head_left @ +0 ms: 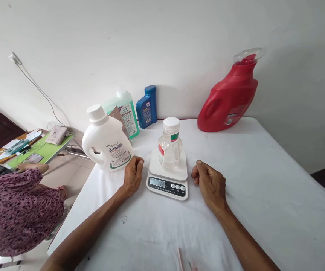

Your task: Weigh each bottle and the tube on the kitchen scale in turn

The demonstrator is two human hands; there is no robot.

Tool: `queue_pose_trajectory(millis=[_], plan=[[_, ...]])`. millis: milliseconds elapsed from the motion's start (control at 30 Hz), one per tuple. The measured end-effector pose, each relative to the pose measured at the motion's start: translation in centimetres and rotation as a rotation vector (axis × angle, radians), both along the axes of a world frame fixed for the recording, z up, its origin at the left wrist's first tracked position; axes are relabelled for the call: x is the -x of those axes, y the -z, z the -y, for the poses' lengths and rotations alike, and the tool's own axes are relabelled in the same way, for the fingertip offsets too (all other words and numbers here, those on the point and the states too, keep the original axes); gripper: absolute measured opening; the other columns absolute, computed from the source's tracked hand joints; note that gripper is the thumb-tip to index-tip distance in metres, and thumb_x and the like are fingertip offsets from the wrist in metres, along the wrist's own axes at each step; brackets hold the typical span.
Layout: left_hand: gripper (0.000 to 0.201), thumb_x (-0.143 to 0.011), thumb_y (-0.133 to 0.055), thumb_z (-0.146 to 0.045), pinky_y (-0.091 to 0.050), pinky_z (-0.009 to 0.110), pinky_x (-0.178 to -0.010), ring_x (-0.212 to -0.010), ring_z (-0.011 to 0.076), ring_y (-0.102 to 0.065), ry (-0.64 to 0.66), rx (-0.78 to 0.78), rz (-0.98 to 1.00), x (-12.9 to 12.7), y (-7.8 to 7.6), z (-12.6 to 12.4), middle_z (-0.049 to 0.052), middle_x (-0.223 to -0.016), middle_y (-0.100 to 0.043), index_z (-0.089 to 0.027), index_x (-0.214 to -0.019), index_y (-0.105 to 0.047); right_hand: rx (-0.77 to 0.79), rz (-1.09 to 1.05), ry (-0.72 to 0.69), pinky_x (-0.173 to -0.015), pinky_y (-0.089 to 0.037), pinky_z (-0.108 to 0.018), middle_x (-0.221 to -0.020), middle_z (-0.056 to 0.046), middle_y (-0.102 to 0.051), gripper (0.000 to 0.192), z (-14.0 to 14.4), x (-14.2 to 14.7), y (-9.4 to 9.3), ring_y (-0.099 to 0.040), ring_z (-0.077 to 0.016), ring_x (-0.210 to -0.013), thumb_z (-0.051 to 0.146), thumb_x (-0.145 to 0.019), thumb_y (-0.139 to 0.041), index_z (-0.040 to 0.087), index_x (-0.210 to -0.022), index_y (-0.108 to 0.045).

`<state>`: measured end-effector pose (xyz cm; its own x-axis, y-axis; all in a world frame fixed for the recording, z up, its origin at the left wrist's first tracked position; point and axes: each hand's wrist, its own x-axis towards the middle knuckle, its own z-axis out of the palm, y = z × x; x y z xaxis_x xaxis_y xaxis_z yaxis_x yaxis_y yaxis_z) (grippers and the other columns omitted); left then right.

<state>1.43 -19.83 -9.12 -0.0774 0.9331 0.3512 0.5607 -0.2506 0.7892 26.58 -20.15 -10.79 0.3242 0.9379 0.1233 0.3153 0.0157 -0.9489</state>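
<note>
A white digital kitchen scale (168, 187) lies on the white-covered table with numbers lit on its display. On its platform stands a clear plastic bottle (171, 152) with a white cap and a red and green label. To the left of the scale my left hand (133, 174) rests on the cloth with fingers curled in, close to a white detergent jug (107, 139). My right hand (211, 183) rests at the scale's right side in a loose fist. Nothing shows in either hand, and neither touches the bottle.
Against the wall stand a green-liquid jug (130, 114), a blue bottle (147, 107) and a tilted red detergent jug (230, 98) with clear plastic over its top. At left, a person in a patterned pink garment (21, 210) sits by a green table (45, 150). A pinkish stick (180, 259) lies near the front.
</note>
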Motion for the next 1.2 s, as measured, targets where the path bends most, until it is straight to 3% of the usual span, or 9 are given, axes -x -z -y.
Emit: queue_pose_trajectory(millis=[100, 267, 1200], plan=[[0.03, -0.101, -0.045, -0.045, -0.038, 0.03, -0.067, -0.068, 0.0156, -0.048, -0.03, 0.084, 0.044, 1.2, 0.9, 0.4, 0.0, -0.073, -0.053, -0.021, -0.085, -0.055, 0.005, 0.002, -0.005, -0.056, -0.045, -0.031, -0.055, -0.001, -0.058, 0.064, 0.0, -0.1, 0.2, -0.054, -0.0175, -0.049, 0.075, -0.096, -0.042, 0.024, -0.06, -0.056], [0.031, -0.096, -0.049, -0.043, -0.032, 0.03, -0.064, -0.065, 0.014, -0.041, -0.002, 0.152, 0.076, 1.6, 0.8, -0.2, -0.002, -0.069, -0.046, -0.02, -0.076, -0.054, 0.013, -0.014, -0.012, -0.056, -0.044, -0.03, -0.056, -0.002, -0.058, 0.06, 0.0, -0.1, 0.2, -0.054, -0.0175, -0.05, 0.072, -0.095, -0.045, 0.024, -0.062, -0.055], [0.034, -0.096, -0.051, -0.046, -0.031, 0.03, -0.063, -0.065, 0.0137, -0.041, 0.002, 0.159, 0.026, 1.7, 1.2, -0.4, -0.002, -0.069, -0.048, -0.02, -0.074, -0.053, 0.075, 0.034, -0.007, -0.06, -0.044, -0.033, -0.056, -0.001, -0.059, 0.052, 0.2, 0.1, -0.3, -0.054, -0.0187, -0.053, 0.064, -0.093, -0.045, 0.025, -0.061, -0.056]])
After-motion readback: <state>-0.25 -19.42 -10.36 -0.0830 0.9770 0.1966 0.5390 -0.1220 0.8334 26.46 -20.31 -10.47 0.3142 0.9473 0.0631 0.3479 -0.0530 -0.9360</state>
